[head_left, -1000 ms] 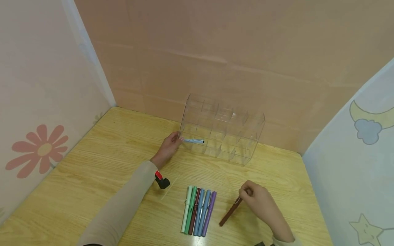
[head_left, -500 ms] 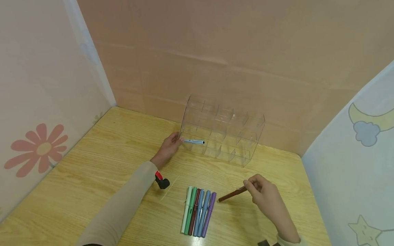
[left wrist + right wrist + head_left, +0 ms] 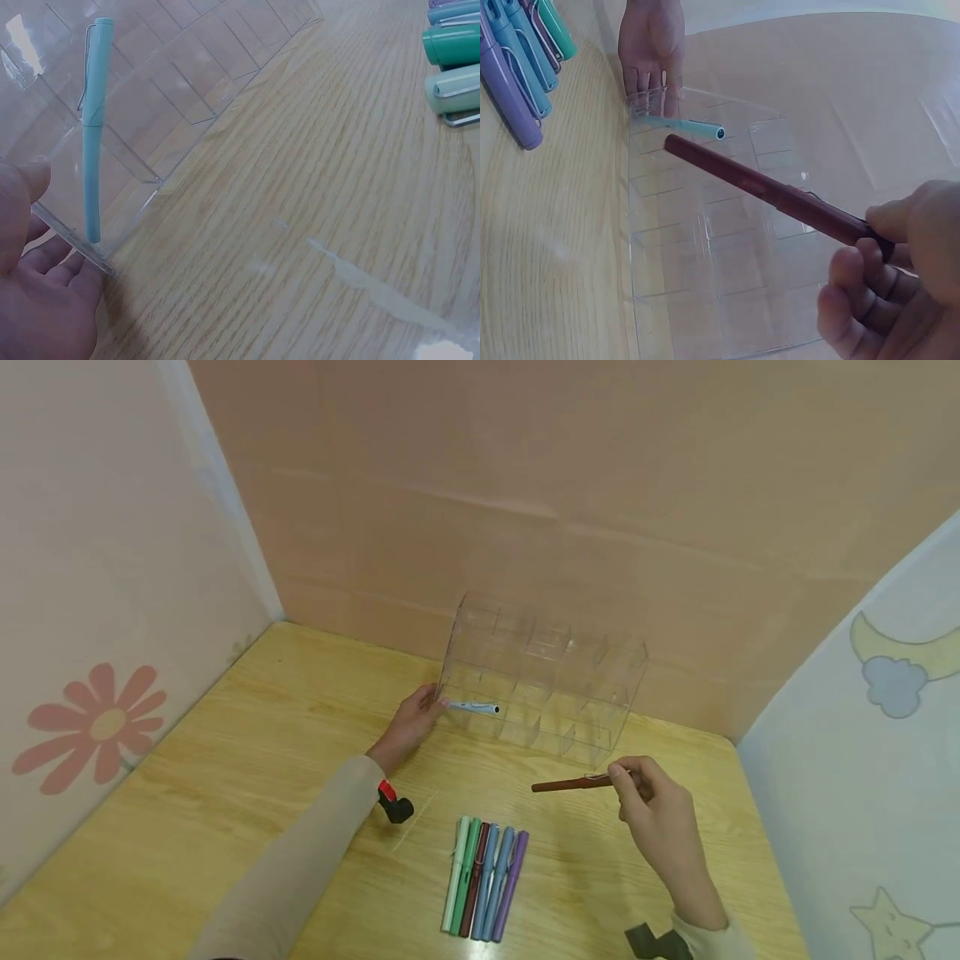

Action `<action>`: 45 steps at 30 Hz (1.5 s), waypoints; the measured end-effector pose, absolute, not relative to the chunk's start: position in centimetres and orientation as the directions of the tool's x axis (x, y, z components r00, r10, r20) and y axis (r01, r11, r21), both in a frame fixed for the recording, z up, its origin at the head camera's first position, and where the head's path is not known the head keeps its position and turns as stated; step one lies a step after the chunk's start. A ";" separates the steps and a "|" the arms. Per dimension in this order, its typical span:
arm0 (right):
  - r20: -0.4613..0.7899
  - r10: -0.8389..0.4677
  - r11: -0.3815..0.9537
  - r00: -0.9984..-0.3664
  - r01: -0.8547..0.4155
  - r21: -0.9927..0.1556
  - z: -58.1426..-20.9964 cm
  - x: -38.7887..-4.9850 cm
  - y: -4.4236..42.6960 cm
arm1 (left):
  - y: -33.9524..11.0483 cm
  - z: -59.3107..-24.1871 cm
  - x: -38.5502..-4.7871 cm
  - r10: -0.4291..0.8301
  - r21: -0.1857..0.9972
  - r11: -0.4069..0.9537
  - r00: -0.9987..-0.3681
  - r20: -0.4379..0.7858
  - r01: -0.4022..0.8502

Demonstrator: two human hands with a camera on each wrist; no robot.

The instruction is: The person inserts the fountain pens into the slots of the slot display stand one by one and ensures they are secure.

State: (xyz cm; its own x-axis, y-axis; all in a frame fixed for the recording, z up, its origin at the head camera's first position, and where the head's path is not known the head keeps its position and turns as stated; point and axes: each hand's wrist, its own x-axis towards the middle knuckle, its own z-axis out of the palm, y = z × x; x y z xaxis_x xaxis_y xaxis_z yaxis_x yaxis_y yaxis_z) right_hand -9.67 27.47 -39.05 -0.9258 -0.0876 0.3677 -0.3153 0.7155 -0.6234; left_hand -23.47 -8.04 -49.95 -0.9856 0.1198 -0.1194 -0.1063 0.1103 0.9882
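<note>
My left hand (image 3: 408,727) grips the left side wall of a clear plastic organizer (image 3: 536,693), thumb inside and fingers outside in the left wrist view. A light blue pen (image 3: 93,127) rests in the organizer's compartment nearest that hand. My right hand (image 3: 663,818) pinches a dark red pen (image 3: 769,191) by its clip end, between thumb and fingertips. This pen is held above the table, almost level, its other end pointing left, in front of the organizer and apart from it.
On the table (image 3: 315,710), a row of several pens (image 3: 483,881) lies side by side: pale green, green, dark red, blue and purple. A brown backdrop (image 3: 525,485) stands behind the organizer. Patterned side panels (image 3: 892,777) border the table.
My right hand has lifted the dark red pen off to the rear and turned it from slanting to nearly level. The left hand and organizer have stayed about where they were.
</note>
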 end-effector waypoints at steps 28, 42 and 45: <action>0.431 -0.017 0.561 -0.902 -0.365 -0.743 -40.1 -14.4 22.9 | -8.2 -49.8 -23.5 0.118 0.985 0.136 -0.986 -0.120 -0.104; 0.463 -0.092 0.599 -0.882 -0.420 -0.681 -41.9 -17.0 20.1 | -8.3 -49.7 -23.6 0.108 0.984 0.135 -0.985 -0.132 -0.117; 0.443 -0.097 0.610 -0.891 -0.405 -0.681 -42.4 -17.3 19.7 | -8.2 -49.6 -23.5 0.113 0.985 0.128 -0.985 -0.134 -0.119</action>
State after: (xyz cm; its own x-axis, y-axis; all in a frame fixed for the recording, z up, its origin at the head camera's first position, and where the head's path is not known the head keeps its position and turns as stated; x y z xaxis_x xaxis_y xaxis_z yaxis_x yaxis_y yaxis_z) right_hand -17.29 19.72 -42.41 -0.8912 -0.0966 0.4432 -0.4048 0.6104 -0.6808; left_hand -23.46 -8.15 -49.62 -0.9845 0.1131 -0.1340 -0.1193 0.1280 0.9846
